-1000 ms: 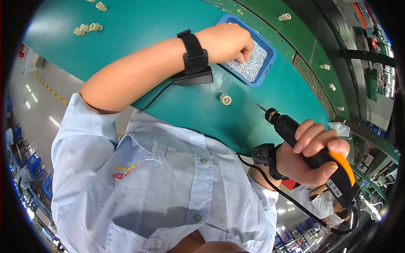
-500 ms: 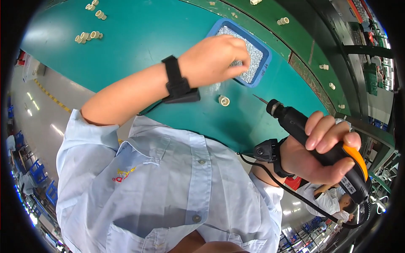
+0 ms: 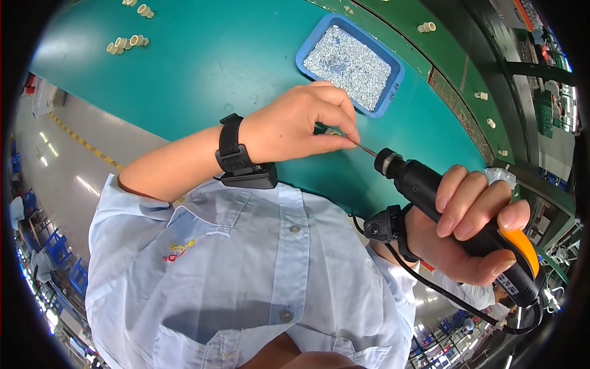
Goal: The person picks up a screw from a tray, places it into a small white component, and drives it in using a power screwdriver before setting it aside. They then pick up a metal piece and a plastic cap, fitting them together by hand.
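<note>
In my right hand point(image 3: 461, 227) is a black electric screwdriver point(image 3: 421, 186) with an orange part, its thin bit pointing left toward my other hand. Thumb and forefinger of my left hand point(image 3: 298, 123) are pinched together at the tip of the bit; whatever lies between them is too small to make out. Behind these fingers a beige round fitting point(image 3: 332, 131) on the table is mostly hidden. Just beyond my left hand stands a blue tray point(image 3: 394, 92), filled with many small silver metal pieces, probably screws.
Several more beige fittings point(image 3: 122, 43) lie at the far left of the green table point(image 3: 203, 74). Others, such as one fitting point(image 3: 426, 27), rest on the green ledge along the far right. A black cable point(image 3: 442, 294) runs beneath my right forearm.
My left hand has come away from the tray toward me, and its fingers now meet the bit. The screwdriver has shifted slightly left. The fitting in front is now largely covered.
</note>
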{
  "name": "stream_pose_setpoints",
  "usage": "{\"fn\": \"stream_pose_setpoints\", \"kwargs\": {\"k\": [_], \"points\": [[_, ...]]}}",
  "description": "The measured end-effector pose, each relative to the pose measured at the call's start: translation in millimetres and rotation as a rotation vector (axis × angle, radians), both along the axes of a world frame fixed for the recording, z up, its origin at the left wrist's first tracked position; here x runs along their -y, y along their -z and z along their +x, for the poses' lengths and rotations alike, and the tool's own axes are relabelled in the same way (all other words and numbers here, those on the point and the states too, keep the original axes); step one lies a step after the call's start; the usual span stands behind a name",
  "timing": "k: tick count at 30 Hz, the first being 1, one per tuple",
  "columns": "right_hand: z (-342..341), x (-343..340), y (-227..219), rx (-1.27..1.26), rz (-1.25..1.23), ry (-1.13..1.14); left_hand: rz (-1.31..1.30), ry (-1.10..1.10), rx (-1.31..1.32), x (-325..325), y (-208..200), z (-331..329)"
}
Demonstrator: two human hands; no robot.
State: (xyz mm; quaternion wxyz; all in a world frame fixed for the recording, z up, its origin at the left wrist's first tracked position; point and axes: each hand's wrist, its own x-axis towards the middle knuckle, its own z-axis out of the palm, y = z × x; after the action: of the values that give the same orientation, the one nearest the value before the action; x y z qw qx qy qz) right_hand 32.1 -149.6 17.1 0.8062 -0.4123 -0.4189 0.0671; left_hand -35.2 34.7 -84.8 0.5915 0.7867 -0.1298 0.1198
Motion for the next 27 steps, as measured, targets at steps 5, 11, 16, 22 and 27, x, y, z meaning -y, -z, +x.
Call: {"fn": "stream_pose_setpoints", "kwargs": {"k": [5,11,16,22,27], "points": [[1.4,0.3,1.2,0.025,-0.057,-0.032,0.121,-0.058,0.049,2.6,-3.8,-3.8],[7.1,1.6,5.9,0.033,-0.117,-0.031,0.155,-0.103,0.038,13.3,8.3,-4.9],[8.0,1.8,21.3,0.007,-0.061,0.013,0.205,-0.147,-0.219,20.9,14.9,-5.2],[4.6,-4.0,28.5,0.013,-0.085,0.072,0.085,-0.004,-0.141,11.2,36.6,1.2],[6.6,-9.1,34.9,-0.014,-0.136,0.054,0.036,-0.027,-0.213,8.3,33.4,-1.0]]}}
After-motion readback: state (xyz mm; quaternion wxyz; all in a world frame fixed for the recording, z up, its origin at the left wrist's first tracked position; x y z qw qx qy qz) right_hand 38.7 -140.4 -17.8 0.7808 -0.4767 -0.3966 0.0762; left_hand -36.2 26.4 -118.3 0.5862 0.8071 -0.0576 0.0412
